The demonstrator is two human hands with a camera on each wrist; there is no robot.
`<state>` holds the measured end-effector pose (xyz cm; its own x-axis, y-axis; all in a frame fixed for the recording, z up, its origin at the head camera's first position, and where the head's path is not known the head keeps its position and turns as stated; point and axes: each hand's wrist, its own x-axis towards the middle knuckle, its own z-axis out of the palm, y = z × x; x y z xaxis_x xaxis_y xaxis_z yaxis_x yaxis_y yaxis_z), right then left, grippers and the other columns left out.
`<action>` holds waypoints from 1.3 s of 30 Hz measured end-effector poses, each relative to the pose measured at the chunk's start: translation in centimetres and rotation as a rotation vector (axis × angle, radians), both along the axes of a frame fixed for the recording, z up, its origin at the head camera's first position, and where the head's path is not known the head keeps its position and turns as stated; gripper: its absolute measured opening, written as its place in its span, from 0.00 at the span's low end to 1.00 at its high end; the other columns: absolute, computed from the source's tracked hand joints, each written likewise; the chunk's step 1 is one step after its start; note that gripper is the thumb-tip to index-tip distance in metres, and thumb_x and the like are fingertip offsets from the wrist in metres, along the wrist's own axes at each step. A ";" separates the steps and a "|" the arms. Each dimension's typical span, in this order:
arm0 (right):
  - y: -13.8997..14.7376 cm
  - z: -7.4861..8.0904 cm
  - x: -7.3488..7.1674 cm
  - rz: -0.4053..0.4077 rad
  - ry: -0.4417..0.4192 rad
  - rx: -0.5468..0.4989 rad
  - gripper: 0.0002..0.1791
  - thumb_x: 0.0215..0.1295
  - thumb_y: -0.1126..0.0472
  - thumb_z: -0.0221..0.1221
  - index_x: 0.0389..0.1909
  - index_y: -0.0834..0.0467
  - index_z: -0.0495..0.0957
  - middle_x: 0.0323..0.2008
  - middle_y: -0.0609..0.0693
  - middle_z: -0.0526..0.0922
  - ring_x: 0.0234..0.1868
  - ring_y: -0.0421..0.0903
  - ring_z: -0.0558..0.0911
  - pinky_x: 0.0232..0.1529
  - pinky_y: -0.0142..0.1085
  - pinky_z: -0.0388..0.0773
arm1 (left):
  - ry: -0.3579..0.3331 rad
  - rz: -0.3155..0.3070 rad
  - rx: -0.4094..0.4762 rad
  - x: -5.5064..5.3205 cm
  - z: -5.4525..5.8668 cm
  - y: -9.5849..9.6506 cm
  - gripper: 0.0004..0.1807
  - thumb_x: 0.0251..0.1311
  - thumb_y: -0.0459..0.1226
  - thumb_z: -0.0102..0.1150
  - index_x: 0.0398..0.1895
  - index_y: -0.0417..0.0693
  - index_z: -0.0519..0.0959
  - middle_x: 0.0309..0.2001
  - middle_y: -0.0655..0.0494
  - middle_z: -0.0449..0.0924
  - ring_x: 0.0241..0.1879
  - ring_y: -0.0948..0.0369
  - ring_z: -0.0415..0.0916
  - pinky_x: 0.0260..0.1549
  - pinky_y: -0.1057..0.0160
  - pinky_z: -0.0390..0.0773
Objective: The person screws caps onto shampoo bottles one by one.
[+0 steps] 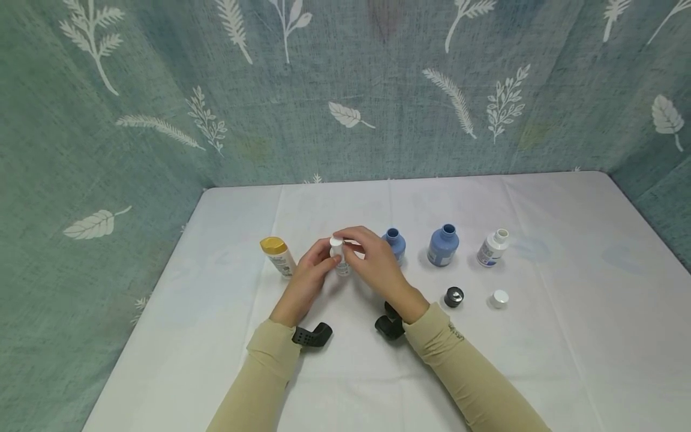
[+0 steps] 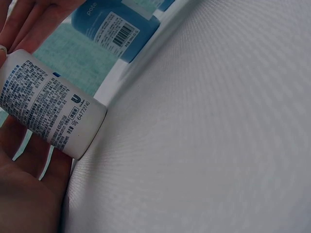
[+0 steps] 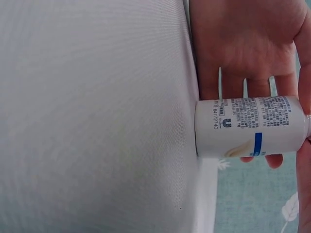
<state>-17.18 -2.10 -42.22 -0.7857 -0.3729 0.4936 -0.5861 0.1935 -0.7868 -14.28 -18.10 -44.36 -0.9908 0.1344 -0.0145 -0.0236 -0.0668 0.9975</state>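
A small white bottle [image 1: 342, 270] with printed labels stands upright on the white table, its base against the cloth. My left hand [image 1: 309, 273] grips it from the left, thumb in front and fingers behind the bottle in the right wrist view. Above it, my right hand [image 1: 372, 255] pinches the white cap [image 1: 336, 241] at the bottle's top. The printed side of the bottle [image 2: 48, 104] faces the left wrist camera, and a blue mark shows on the bottle [image 3: 250, 126] in the right wrist view. Close to my left hand leans a white bottle with a yellow cap [image 1: 274, 247].
Right of my hands stand two blue bottles without caps, one partly hidden [image 1: 395, 243] and one in full view [image 1: 443, 246]. Beyond them is an open white bottle [image 1: 492, 249]. A black cap [image 1: 453, 296] and a white cap [image 1: 499, 299] lie nearer me. A patterned curtain [image 1: 345, 90] hangs behind.
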 end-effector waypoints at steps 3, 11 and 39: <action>0.0 -0.1 0.0 0.010 0.000 -0.011 0.13 0.60 0.67 0.53 0.46 0.54 0.76 0.44 0.44 0.75 0.47 0.37 0.74 0.45 0.27 0.72 | -0.002 -0.003 -0.005 0.1 -0.1 -0.1 0.18 0.59 0.39 0.54 0.53 0.48 0.68 0.58 0.56 0.65 0.61 0.62 0.57 0.61 0.57 0.52; -0.1 0.5 0.3 0.033 -0.016 -0.055 0.12 0.59 0.64 0.56 0.45 0.55 0.76 0.43 0.46 0.74 0.47 0.40 0.74 0.45 0.31 0.73 | 0.009 -0.001 -0.012 0.0 -0.1 -0.2 0.18 0.59 0.39 0.54 0.52 0.48 0.69 0.59 0.56 0.64 0.62 0.64 0.55 0.61 0.57 0.52; 0.1 0.5 0.5 -0.005 0.012 0.039 0.15 0.62 0.66 0.50 0.47 0.53 0.77 0.46 0.42 0.78 0.48 0.35 0.75 0.47 0.26 0.70 | 0.018 -0.008 -0.010 0.1 -0.2 -0.1 0.17 0.59 0.37 0.53 0.52 0.48 0.69 0.57 0.54 0.66 0.59 0.61 0.59 0.60 0.57 0.54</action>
